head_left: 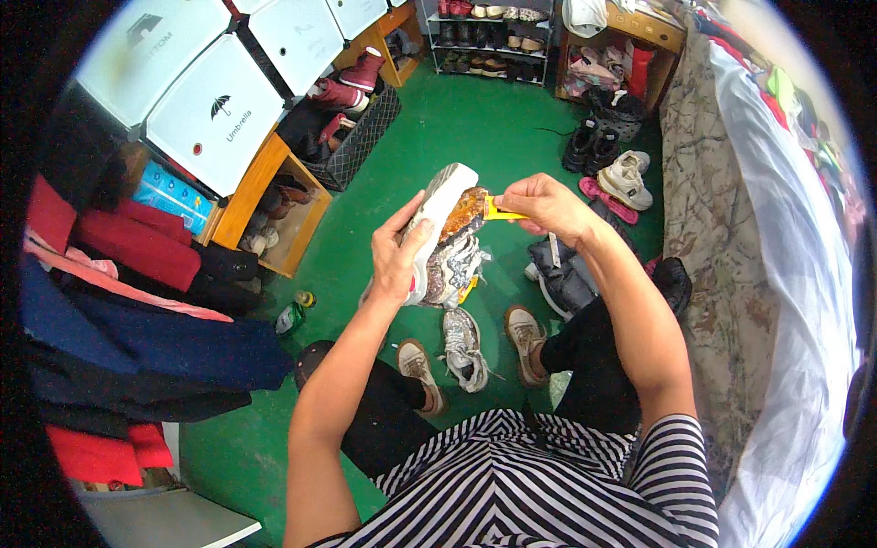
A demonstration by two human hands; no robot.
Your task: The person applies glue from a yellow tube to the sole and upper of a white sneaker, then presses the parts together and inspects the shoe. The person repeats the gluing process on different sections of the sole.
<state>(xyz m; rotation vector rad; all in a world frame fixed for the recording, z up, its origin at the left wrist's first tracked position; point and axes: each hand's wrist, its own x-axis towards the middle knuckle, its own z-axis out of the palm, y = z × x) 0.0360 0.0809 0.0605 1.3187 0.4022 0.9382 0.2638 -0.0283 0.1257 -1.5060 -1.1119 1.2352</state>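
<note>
My left hand (pixel 402 251) grips a white-soled sneaker (pixel 447 198), held up and tilted above the floor, fingers along its sole. Between finger and thumb, my right hand (pixel 546 208) pinches the yellow handle (pixel 502 211) of a small tool. The handle meets a mottled brown-amber patch (pixel 464 216) against the sneaker's side; whether that patch is the tool's head or part of the shoe I cannot tell. Below hangs a glittery, patterned grey-white part (pixel 451 267). A matching laced sneaker (pixel 464 350) stands on the floor between my feet.
A green bottle (pixel 290 318) lies on the green floor (pixel 457 119) at left. Dark padded clothing (pixel 564 268) and white sneakers (pixel 627 179) are at right, beside a covered bed (pixel 708 274). A shoe rack (pixel 489 41) stands at the back; white storage boxes (pixel 215 114) line the left.
</note>
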